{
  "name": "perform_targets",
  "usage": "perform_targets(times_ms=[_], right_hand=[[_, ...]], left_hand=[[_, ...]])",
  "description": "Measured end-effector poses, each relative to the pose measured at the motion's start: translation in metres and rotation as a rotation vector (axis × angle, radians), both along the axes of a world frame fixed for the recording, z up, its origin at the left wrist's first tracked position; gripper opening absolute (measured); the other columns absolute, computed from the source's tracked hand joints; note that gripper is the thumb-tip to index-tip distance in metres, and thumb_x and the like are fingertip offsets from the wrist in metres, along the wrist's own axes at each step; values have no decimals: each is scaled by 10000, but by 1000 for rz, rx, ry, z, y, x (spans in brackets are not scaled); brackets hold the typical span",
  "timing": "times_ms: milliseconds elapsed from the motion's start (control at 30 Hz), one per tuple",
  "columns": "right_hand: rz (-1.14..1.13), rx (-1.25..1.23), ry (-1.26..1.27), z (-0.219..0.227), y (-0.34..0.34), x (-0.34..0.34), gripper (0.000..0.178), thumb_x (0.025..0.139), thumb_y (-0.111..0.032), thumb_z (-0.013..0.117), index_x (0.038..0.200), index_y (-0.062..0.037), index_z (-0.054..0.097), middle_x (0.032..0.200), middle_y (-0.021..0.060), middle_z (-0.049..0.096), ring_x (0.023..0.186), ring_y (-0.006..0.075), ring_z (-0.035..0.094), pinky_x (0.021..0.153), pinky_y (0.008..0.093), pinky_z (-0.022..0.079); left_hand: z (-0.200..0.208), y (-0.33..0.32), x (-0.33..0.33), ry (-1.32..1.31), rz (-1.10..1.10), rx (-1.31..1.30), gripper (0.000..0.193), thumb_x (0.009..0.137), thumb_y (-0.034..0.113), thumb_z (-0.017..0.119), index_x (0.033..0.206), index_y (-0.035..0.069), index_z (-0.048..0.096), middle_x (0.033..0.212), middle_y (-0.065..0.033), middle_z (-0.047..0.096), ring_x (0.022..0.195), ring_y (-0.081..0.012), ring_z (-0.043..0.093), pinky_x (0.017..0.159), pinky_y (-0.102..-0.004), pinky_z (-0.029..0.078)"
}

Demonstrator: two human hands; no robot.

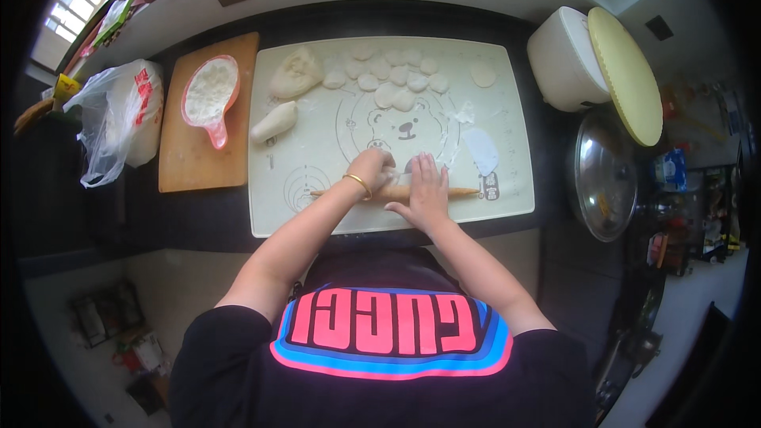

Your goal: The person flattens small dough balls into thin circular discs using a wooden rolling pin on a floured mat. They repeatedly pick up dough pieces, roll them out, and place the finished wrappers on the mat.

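A wooden rolling pin (464, 191) lies crosswise near the front of a pale dough mat (507, 111). Flat on the pin rests my right hand (426, 194), its fingers stretched forward and its thumb out to the left. My left hand (372, 168), with a gold bangle at the wrist, is curled beside it. Its fingertips pinch at a small piece of dough (391, 177), mostly hidden by the hands. Farther back are several small flattened dough pieces (398, 75), some overlapping. A large dough lump (297, 73) and a thick dough roll (274, 122) lie at the mat's left.
On the mat's right are a white dough scraper (481, 152) and some flour (464, 113). Left stands a pink cup of flour (212, 91) on a wooden board (186, 162), beside a plastic bag (127, 115). A white container (567, 59), round yellowish lid (626, 75) and glass lid (606, 178) are right.
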State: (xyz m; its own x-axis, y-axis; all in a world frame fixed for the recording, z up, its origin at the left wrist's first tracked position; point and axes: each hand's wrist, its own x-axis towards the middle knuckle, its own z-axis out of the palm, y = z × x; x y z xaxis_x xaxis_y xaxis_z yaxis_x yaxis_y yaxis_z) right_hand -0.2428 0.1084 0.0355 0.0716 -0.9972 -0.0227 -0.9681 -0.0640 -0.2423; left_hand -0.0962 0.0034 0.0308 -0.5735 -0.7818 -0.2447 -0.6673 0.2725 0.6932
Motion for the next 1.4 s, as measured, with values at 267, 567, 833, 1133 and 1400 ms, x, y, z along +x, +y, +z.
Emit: perform_targets(times_ms=[267, 567, 833, 1133, 1400], right_hand=[[-76, 3, 56, -4, -41, -1, 1261, 540, -745, 633, 1412, 21, 139, 1475, 223, 150, 1392, 330, 95, 1063, 584, 118], [45, 94, -21, 5, 36, 0, 1284, 554, -695, 679, 1410, 63, 93, 1490, 226, 87, 1393, 354, 65, 1084, 540, 100], [-24, 83, 24, 9, 2, 2, 1295, 544, -732, 650, 1410, 58, 99, 1489, 236, 76, 1394, 355, 55, 1077, 562, 96], [-15, 123, 12, 15, 18, 6, 1315, 552, -762, 616, 1410, 72, 73, 1490, 248, 52, 1403, 333, 28, 1080, 568, 82], [-35, 52, -8, 7, 6, 9, 1366, 502, -713, 689, 1408, 75, 39, 1488, 257, 33, 1399, 357, 26, 1076, 575, 86]], left_hand=[[-5, -10, -3, -24, -121, 10, 191, 723, 110, 640, 903, 48, 662, 879, -174, 643, 848, -327, 609, 770, -382, 480], [1, -4, -4, 37, 84, 97, 213, 722, 106, 654, 921, 30, 652, 879, -172, 655, 851, -315, 625, 780, -382, 484], [7, -1, -6, -34, -28, 100, 176, 741, 129, 649, 887, 32, 657, 832, -164, 662, 796, -283, 641, 756, -344, 492], [-2, 3, -3, 152, 166, 183, 179, 746, 105, 646, 905, 24, 646, 898, -160, 656, 816, -282, 635, 758, -351, 491], [6, -1, -2, 42, -111, 93, 245, 731, 84, 653, 971, 34, 651, 927, -150, 651, 866, -283, 626, 789, -355, 487]])
